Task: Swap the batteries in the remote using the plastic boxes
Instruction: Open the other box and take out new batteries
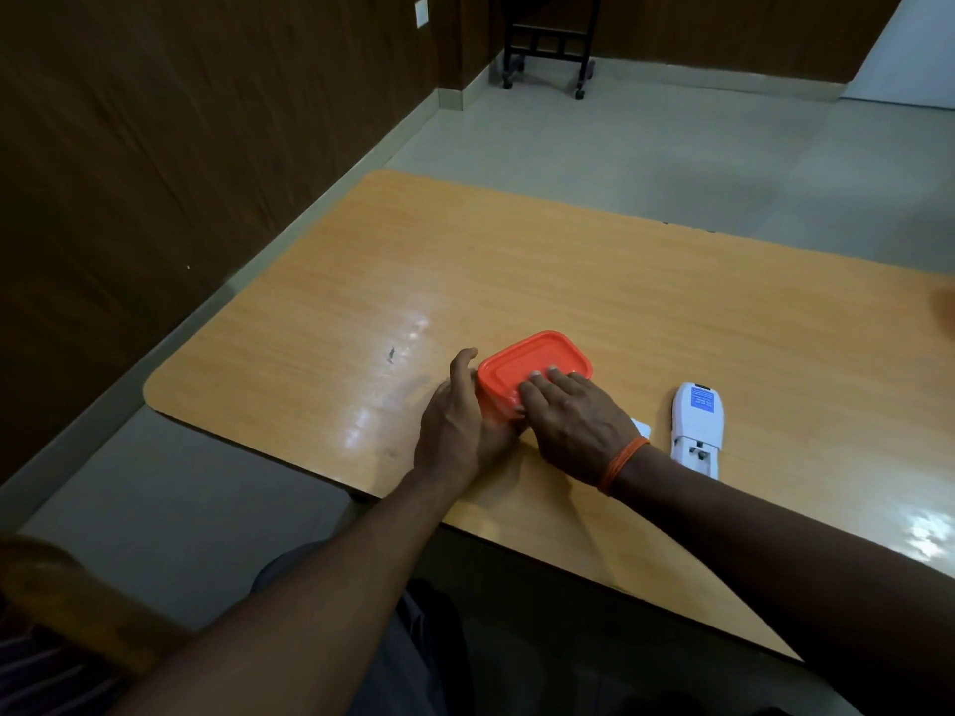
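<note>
A plastic box with an orange lid [532,364] stands on the wooden table [568,271] near its front edge. My left hand [460,421] wraps around the box's left near side. My right hand [573,421] lies flat on the lid, fingers pressing its near half. A white remote [697,426] lies face down to the right of my hands, with its battery compartment uncovered at the near end. A small white piece [642,427], perhaps the battery cover, peeks out behind my right wrist. No batteries are visible.
A dark wood-panelled wall runs along the left. A black wheeled stand [548,43] sits on the floor at the far end. A wooden chair arm [77,602] is at my lower left.
</note>
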